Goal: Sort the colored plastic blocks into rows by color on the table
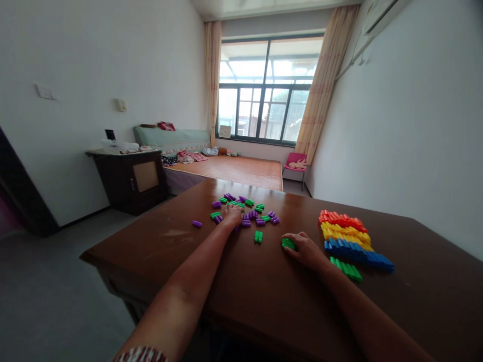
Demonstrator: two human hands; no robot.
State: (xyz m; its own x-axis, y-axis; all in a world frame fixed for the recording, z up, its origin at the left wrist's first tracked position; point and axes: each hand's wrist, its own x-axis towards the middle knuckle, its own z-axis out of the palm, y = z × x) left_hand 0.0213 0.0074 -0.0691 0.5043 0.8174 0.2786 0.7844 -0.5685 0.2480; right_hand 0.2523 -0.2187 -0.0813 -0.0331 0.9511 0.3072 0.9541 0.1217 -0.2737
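Note:
Small tube-shaped plastic pieces in purple and green lie in a loose pile on a brown table. My left hand (234,216) reaches into this pile, its fingertips at some green pieces (237,204); its grip is too small to make out. Purple pieces (246,222) lie right beside it. Nearer the middle, my right hand (305,249) is closed around a small cluster of green pieces (289,244) on the tabletop. To its left stands a separate green pair (258,237). Right of that hand, a short green row (346,269) lies partly behind my right forearm.
Sorted rows of red pieces (341,219), yellow pieces (346,235) and blue pieces (358,254) lie on the table (241,281) at right. One purple piece (196,223) sits apart at left. Beyond the table are a bed (241,168), a dark cabinet (130,178) and a pink chair (295,162).

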